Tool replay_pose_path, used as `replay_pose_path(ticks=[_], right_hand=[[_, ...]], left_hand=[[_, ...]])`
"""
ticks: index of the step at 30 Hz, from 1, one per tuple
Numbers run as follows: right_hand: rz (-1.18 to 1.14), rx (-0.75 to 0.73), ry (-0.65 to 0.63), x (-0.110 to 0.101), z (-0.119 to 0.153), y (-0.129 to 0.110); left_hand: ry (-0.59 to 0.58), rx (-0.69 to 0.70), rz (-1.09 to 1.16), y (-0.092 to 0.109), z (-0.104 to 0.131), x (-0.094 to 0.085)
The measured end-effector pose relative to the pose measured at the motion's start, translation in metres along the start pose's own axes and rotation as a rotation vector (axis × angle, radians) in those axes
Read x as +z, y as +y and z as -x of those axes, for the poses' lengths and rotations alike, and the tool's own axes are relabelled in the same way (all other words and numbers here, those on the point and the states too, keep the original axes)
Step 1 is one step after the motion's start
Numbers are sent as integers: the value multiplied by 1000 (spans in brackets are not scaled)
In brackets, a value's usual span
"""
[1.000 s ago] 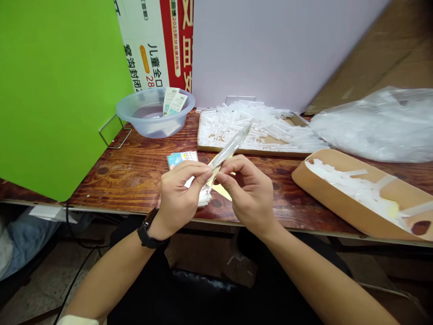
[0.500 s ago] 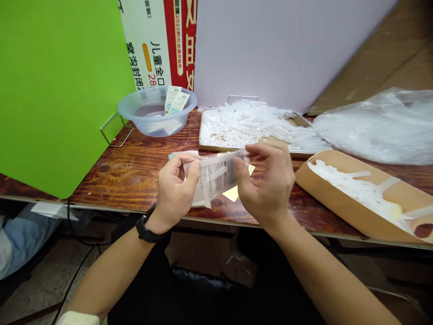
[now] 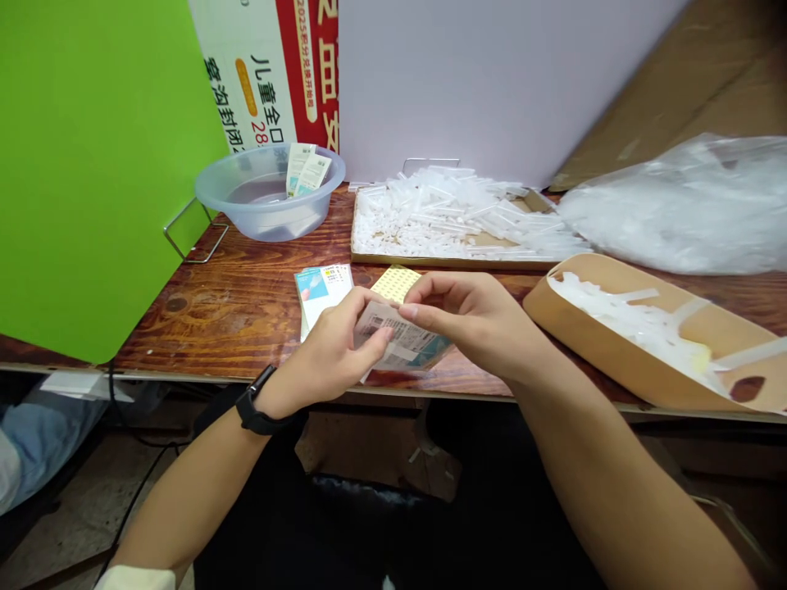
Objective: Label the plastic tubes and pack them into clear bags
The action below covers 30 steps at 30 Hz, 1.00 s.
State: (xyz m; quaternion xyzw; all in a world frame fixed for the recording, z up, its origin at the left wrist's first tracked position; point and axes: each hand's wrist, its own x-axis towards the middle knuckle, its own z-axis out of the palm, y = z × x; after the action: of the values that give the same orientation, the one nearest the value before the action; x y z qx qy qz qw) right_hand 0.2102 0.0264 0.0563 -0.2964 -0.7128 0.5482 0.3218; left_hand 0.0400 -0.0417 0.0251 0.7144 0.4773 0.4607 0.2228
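"儿童全口", "28" on poster (image 3: 264,82)

Both forearms reach in over the bench's near edge; left hand (image 3: 335,348) and right hand (image 3: 473,319) meet, fingertips pinched, a watch on the left wrist.

centre: left hand (image 3: 329,352) and right hand (image 3: 473,319) meet on a packet (image 3: 402,344) at the table's (image 3: 234,311) near edge
behind hands: card stack (image 3: 323,287), sticker sheet (image 3: 395,283) just to its right
upper left: basin (image 3: 267,197) with packets in it
upper middle: flat tray (image 3: 443,260) heaped with tubes (image 3: 455,213)
right: scoop tray (image 3: 615,348); behind it a plastic bag (image 3: 682,205)
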Motion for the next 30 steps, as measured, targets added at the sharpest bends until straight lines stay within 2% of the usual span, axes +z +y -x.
replay_pose_path(ticks=[3,9,11,14,16,18,20,27,30], right_hand=[[-59,46,9,-2,-1,2],[-104,74,38,-8,-8,13],[-1,-17,91,-8,-8,14],[293,-310,183,-8,-5,12],[469,-500,84,-8,-3,12],[578,-614,-60,-7,-3,16],[630,-670,-96,-6,-5,22],[730,-860,26,7,-9,32],[748,-850,-67,21,1,28]], left_hand=[[-61,-22,30,-6,1,1],[-74,66,135,-9,-2,1],[-56,66,147,-10,-3,0],[36,-28,196,-14,-6,-3],[94,-117,278,-20,-6,-5],[108,-197,400,-25,-6,-8],[104,-265,513,-29,-6,-9],[110,-367,572,-27,-3,-8],[193,-406,556,-28,-6,-8]])
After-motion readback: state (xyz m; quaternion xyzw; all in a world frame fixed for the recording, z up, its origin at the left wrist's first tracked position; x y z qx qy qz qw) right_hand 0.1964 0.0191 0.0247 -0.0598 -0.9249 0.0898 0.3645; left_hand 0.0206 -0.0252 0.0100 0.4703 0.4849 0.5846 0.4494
